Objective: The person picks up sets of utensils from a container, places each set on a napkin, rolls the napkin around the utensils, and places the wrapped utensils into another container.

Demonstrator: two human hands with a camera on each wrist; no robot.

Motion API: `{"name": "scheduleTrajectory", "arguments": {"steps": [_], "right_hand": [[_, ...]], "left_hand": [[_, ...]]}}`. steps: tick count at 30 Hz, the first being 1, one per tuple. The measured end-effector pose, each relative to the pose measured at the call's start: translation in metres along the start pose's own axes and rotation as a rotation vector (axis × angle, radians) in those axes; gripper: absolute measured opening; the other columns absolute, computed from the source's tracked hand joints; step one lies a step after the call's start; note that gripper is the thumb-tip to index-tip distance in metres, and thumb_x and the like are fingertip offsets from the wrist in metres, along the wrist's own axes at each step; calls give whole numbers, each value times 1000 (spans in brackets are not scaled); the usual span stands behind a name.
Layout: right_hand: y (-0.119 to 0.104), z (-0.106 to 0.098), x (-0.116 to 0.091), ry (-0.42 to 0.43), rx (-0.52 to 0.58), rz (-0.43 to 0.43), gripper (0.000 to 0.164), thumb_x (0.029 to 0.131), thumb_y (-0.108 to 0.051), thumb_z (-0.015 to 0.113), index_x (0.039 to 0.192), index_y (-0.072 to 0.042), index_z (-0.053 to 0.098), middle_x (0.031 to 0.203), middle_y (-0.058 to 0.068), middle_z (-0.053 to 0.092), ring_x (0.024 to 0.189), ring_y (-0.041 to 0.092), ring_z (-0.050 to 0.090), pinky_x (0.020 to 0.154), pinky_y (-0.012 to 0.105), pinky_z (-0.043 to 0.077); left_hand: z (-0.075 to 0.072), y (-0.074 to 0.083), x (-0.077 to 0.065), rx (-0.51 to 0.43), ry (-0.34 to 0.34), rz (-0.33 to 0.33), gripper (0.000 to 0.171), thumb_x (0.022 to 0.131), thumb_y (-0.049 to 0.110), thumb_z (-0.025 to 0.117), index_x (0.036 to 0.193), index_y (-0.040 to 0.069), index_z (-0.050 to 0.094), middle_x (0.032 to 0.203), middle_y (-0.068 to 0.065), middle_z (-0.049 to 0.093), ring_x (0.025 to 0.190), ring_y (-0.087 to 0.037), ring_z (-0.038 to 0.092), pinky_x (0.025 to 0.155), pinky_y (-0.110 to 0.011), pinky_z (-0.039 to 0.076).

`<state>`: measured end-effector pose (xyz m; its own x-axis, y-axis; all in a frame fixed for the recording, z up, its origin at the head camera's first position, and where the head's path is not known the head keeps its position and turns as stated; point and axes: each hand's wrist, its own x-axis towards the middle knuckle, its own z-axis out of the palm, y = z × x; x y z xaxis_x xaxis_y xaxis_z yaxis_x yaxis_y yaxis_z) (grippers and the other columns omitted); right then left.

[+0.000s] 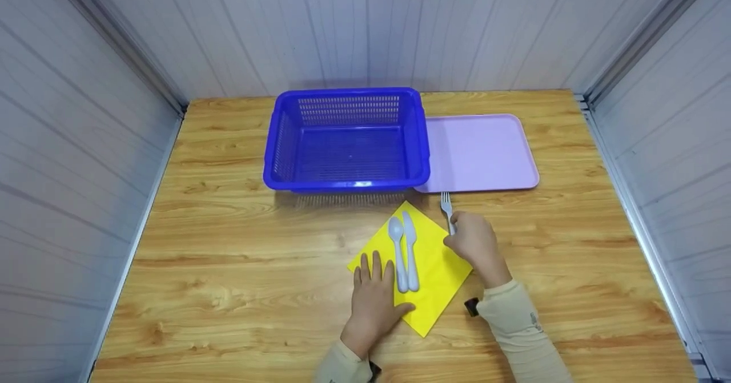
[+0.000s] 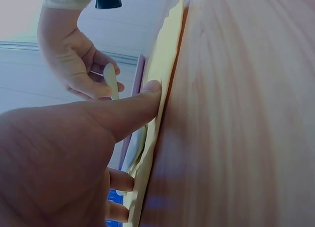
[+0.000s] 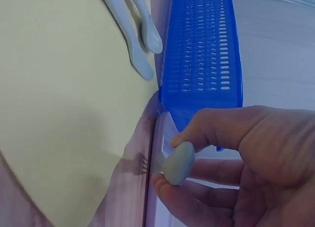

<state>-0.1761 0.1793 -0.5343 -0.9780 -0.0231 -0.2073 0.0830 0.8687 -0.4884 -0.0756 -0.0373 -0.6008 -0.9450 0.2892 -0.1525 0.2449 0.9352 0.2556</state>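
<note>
Head view shows the right hand (image 1: 473, 243) pinching a fork (image 1: 446, 203) between thumb and fingers, its tines extending beyond the fingertips toward the pink tray (image 1: 485, 154). The left hand (image 1: 374, 303), fingers spread, touches the left side of the yellow napkin (image 1: 440, 274), just beside the spoon (image 1: 398, 254) and knife (image 1: 410, 252) lying there.

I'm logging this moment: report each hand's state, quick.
Left hand: open, fingers spread, thumb resting on the yellow napkin.
Right hand: closed, holding the pale gray fork by its handle.
</note>
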Motion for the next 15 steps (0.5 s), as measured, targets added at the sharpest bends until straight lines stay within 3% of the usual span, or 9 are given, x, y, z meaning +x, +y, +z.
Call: {"name": "scheduleTrajectory", "arguments": {"steps": [15], "right_hand": [[-18, 29, -32, 38, 10, -45, 36, 72, -3, 70, 107, 4, 69, 89, 14, 68, 61, 23, 53, 51, 33, 45]], "left_hand": [[1, 0, -1, 15, -9, 0, 101, 75, 71, 66, 147, 5, 40, 154, -27, 22, 140, -50, 16, 109, -57, 25]]}}
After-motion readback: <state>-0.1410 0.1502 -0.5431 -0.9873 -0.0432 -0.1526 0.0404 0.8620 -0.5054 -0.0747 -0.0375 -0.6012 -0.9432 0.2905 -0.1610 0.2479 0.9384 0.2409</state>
